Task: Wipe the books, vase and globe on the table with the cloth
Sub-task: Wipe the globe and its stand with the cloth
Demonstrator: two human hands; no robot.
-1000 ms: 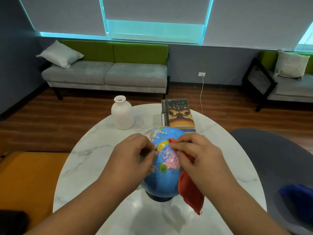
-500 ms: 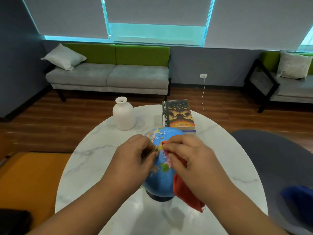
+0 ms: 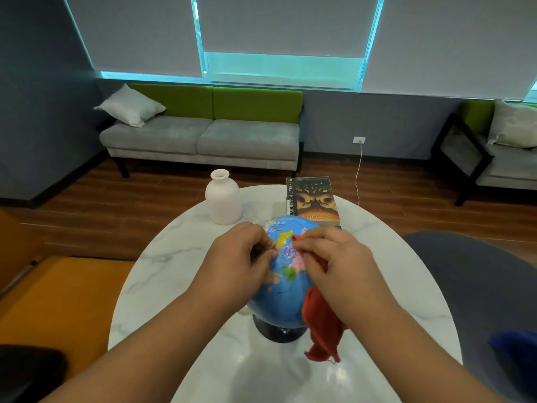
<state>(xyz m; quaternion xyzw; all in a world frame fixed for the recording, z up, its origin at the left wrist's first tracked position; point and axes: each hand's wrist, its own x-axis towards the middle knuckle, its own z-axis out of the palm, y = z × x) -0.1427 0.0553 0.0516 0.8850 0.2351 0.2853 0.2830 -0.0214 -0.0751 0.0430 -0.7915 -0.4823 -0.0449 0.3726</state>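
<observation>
**Both hands on the globe, cloth pressed to its upper face**

From my feed, the globe [image 3: 283, 289] stood on its dark base [image 3: 280, 333] at the centre of the frame, on the white marble table [image 3: 162, 263]. It sat directly between the two hands. My left hand [image 3: 235, 263] curled against the globe's upper left side, fingers bent inward and gripping the sphere; I could not tell whether it pinched anything small between the fingertips. My right hand [image 3: 337, 266] was clenched on the red cloth [image 3: 322, 330], its fingertips pushing a fold of it onto the coloured landmasses near the top of the globe. The rest of the cloth hung loose below the wrist, draping down the globe's lower right side to just above the tabletop.

Above the hands in the frame, the white vase [image 3: 223, 197] stood upright at the table's far edge, apart from the globe. To its right lay the stacked books [image 3: 315, 200], flat, their near edge just beyond the globe.
</observation>
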